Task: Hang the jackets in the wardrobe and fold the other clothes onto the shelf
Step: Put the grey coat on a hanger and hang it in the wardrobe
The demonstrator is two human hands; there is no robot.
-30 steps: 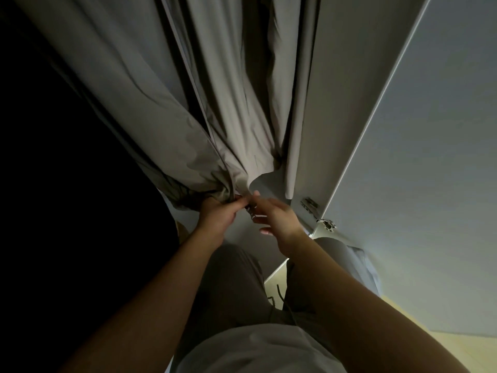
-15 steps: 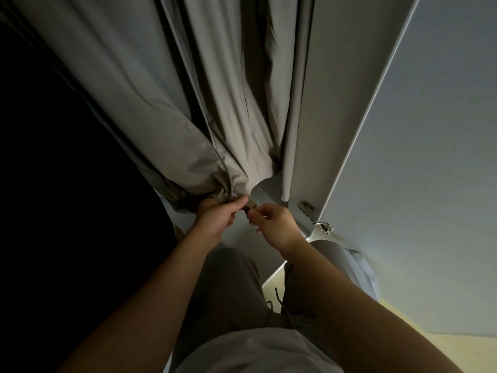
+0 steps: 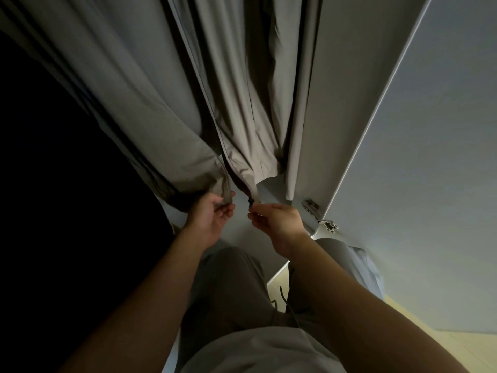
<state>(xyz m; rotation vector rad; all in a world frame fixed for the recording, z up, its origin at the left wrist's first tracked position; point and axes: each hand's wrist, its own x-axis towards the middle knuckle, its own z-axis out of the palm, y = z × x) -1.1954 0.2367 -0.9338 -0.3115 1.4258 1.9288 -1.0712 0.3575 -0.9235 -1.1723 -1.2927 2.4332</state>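
Note:
A long grey jacket (image 3: 150,98) hangs inside the wardrobe, its two front panels falling toward me. My left hand (image 3: 211,214) grips the bottom hem of the left panel. My right hand (image 3: 277,220) pinches the small dark zipper pull (image 3: 250,201) at the bottom corner of the right panel (image 3: 242,146). A narrow gap separates the two hems. The hanger and rail are out of view.
The open wardrobe door (image 3: 419,184) stands at the right, with metal hinges (image 3: 320,215) near my right hand. The wardrobe's side wall (image 3: 347,76) rises behind the jacket. A dark area (image 3: 53,197) fills the left. My legs and the pale floor (image 3: 279,286) lie below.
My hands were together at the hem; now they have parted slightly, and the right hand holds the zipper pull away from the left panel's edge.

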